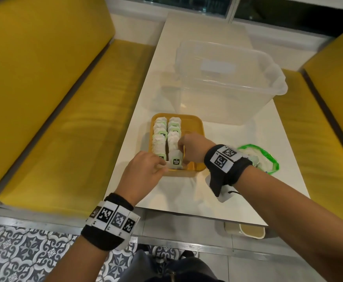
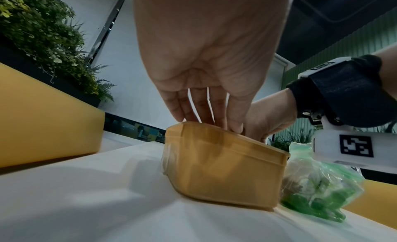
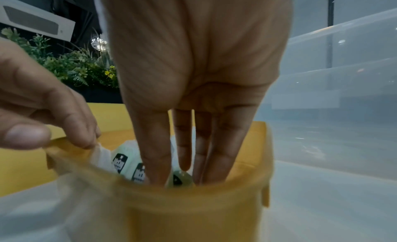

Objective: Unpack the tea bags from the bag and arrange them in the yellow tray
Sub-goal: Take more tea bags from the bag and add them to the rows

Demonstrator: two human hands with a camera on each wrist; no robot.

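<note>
Head view: both hands down at the near end of the yellow tray [image 1: 197,127], on the white worktop [image 1: 187,192].
Tea bags: two rows running front to back in the left half of the tray, standing on edge; right half bare; nearest tea bag [image 1: 175,160] at the near end of the right-hand row, dark label facing the person.
Right hand [image 1: 193,147]: fingers straight and close together, pointing down into the tray just right of that nearest tea bag, touching or pressing its side; wrist view shows fingertips [image 3: 156,171] among the labelled bags; nothing pinched as far as visible.
Left hand [image 1: 146,171]: at the tray's near-left corner, fingertips [image 3: 86,140] pinching a white paper edge at the rim; likely the end bag of the left row, hard to confirm.
Key relation: row axis runs away from the person; next bag belongs at the near end, directly between the two hands; right hand nearer the open half.
Green bag [image 1: 258,159]: lying on the worktop right of the tray, behind the right wrist, more tea bags inside; right hand nearer for the next fetch.
Clear plastic tub [image 1: 227,82]: beyond the tray, well out of the path.
Obstacles: tray's near wall and the leaning rows; risk of toppling bags when withdrawing fingers.
</note>
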